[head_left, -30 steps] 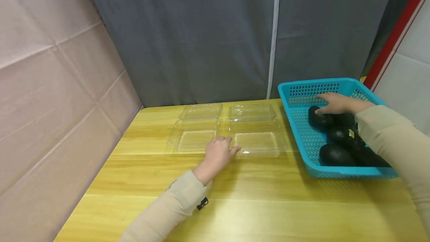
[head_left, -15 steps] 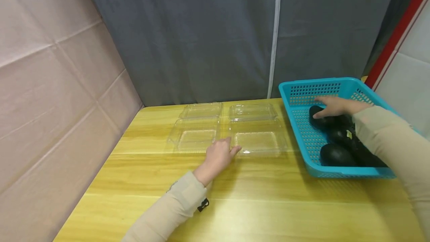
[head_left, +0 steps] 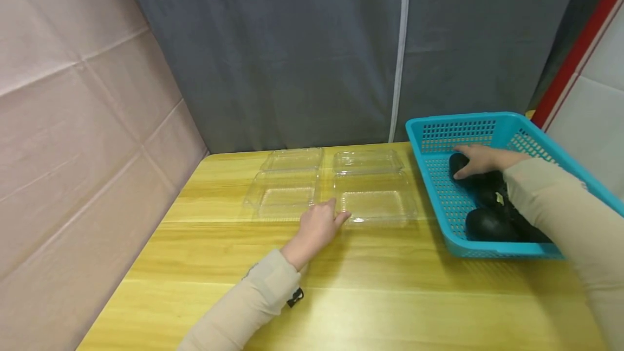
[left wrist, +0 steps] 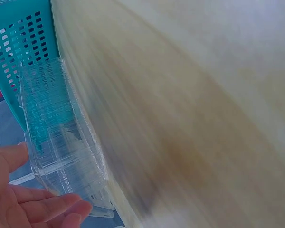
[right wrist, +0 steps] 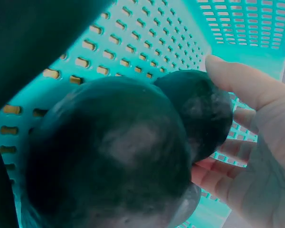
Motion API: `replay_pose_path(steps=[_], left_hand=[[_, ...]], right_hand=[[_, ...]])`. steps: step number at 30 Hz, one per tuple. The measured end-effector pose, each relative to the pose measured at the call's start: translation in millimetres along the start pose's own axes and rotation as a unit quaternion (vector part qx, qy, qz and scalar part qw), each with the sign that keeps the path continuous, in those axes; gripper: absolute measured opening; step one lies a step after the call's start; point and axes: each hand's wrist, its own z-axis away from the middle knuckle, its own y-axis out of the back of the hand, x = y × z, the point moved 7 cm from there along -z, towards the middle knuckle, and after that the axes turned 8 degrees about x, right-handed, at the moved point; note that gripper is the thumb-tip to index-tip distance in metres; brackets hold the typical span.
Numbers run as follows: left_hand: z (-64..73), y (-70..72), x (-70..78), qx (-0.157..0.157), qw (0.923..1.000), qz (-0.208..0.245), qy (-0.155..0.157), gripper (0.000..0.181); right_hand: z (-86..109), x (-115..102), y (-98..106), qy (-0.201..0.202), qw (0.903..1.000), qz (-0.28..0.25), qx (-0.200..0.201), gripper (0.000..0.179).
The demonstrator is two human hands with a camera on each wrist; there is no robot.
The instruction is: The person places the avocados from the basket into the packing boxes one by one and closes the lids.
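Several glossy, near-black eggplants (head_left: 489,225) lie in a blue perforated basket (head_left: 446,226) on the right. My right hand (head_left: 480,160) reaches into it, its thumb and fingers around the far eggplant (right wrist: 197,111); in the right wrist view the thumb is at one side and fingertips at the other. A nearer eggplant (right wrist: 114,152) fills much of that view. My left hand (head_left: 318,226) is by the front edges of two clear plastic clamshell boxes, a left one (head_left: 287,199) and a right one (head_left: 372,205), both with lids laid back. Its fingers are relaxed, holding nothing.
The wooden table (head_left: 205,270) meets a grey curtain (head_left: 292,58) at the back and a pinkish covered wall (head_left: 88,150) at the left. A white panel with a red edge (head_left: 580,42) stands at the right, behind the basket.
My right hand has lowered a little onto the far eggplant and its fingers have drawn in around it. The left hand and the boxes have stayed put.
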Motion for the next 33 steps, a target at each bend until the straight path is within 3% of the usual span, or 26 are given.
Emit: replay_pose_path(steps=[10, 19, 33], left_hand=[[-1.0, 0.6, 0.3, -0.005, 1.0000, -0.007, 0.003, 0.053], [-2.7, 0.7, 2.4, -0.002, 0.9999, -0.012, -0.008, 0.049], [-2.4, 0.6, 2.8, -0.007, 0.9997, -0.024, -0.004, 0.049]], right_hand=[[-2.4, -5.9, -6.3, 0.004, 0.9996, -0.001, -0.029, 0.077], [-0.7, -5.8, -11.4, -0.033, 0.9962, -0.029, -0.075, 0.077], [-2.4, -7.1, -13.7, -0.026, 0.9970, -0.033, -0.065, 0.074]])
